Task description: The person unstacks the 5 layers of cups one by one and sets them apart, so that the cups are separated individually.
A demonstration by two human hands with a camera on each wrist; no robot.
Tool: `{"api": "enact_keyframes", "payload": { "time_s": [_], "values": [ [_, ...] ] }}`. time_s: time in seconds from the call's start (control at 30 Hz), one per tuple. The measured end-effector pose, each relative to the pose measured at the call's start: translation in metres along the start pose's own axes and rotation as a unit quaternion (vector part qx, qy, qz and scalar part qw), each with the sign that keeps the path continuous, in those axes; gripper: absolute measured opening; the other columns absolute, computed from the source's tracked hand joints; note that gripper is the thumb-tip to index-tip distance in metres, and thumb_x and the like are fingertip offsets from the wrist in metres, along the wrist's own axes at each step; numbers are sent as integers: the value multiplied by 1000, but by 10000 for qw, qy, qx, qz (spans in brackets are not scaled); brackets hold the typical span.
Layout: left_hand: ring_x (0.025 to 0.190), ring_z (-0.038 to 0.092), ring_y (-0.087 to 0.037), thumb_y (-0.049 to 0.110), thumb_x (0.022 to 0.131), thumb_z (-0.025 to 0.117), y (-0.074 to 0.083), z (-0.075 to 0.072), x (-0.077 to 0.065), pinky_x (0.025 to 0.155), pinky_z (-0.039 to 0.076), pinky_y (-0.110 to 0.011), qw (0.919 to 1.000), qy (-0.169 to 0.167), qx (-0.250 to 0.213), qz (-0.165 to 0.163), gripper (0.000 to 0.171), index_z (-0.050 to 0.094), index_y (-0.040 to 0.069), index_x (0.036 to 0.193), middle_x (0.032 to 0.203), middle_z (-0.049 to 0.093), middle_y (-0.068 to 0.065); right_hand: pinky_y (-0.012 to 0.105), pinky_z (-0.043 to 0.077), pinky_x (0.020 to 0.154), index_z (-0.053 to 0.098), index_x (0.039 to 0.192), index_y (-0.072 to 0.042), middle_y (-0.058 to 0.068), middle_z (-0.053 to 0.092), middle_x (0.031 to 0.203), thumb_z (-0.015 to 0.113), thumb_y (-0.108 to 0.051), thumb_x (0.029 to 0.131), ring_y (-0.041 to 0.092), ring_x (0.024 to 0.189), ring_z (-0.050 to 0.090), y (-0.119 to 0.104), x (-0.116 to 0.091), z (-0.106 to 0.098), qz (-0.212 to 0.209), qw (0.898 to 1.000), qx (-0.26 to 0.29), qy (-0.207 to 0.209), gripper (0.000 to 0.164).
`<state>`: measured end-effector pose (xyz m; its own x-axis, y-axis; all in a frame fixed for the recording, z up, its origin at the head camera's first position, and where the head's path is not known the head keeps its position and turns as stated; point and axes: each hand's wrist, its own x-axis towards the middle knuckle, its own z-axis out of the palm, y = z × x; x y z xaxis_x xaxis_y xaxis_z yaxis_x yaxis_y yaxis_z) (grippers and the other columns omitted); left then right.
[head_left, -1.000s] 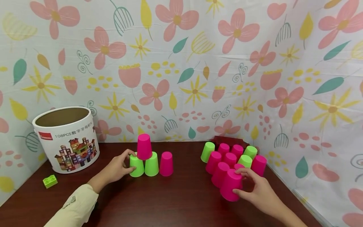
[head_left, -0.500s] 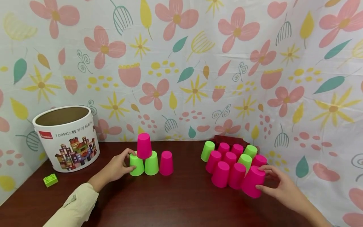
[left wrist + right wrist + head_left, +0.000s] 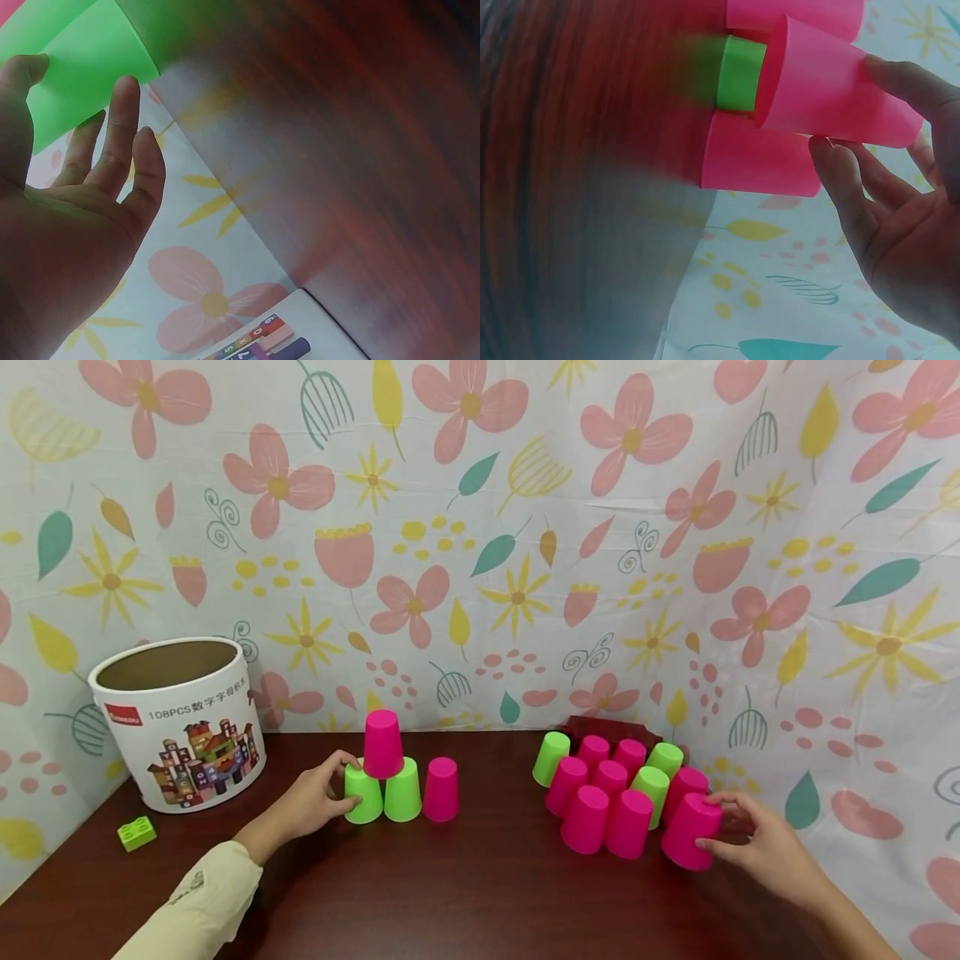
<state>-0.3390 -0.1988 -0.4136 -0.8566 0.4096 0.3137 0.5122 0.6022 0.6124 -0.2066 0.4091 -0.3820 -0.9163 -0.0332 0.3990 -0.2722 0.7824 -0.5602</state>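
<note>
My right hand (image 3: 776,852) grips a pink cup (image 3: 692,832) at the front right of a cluster of upside-down pink and green cups. In the right wrist view this pink cup (image 3: 825,82) tilts against the cups beside it, between thumb and fingers. On the left, my left hand (image 3: 311,795) holds a green cup (image 3: 363,797), thumb and fingertips at its side. A second green cup (image 3: 402,793) stands beside it, and a pink cup (image 3: 383,743) rests across the two. Just right of them stands a single pink cup (image 3: 441,791).
A white printed bucket (image 3: 183,727) stands at the back left, with a green toy brick (image 3: 137,833) in front of it. Behind the right-hand cups lies a dark red object (image 3: 607,732). Flowered cloth (image 3: 480,552) walls the table's back and right side.
My right hand has moved the pink cup rightward across the front of the cluster, and a pink cup behind its former place now shows fully. My left hand has stayed still.
</note>
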Motion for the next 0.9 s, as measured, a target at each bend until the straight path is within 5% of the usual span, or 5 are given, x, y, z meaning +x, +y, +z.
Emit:
{"api": "enact_keyframes", "payload": {
  "time_s": [0.6, 0.9],
  "values": [
    [61, 60, -14, 10, 86, 77, 0, 4, 0, 59, 51, -27, 10000, 74, -49, -24, 46, 46, 17, 118, 101, 58, -7, 21, 55, 69, 53, 109, -2, 12, 61, 102, 89, -3, 69, -3, 89, 62, 15, 17, 20, -730, 9970, 196, -181, 54],
    [63, 60, -12, 11, 86, 77, 1, 3, 0, 60, 51, -27, 10000, 18, -40, -29, 45, 46, 18, 118, 102, 58, -7, 27, 56, 62, 50, 115, 2, 19, 62, 106, 86, -4, 73, 7, 86, 65, 15, 16, 20, -87, 9986, 371, -357, 57]
  ]
}}
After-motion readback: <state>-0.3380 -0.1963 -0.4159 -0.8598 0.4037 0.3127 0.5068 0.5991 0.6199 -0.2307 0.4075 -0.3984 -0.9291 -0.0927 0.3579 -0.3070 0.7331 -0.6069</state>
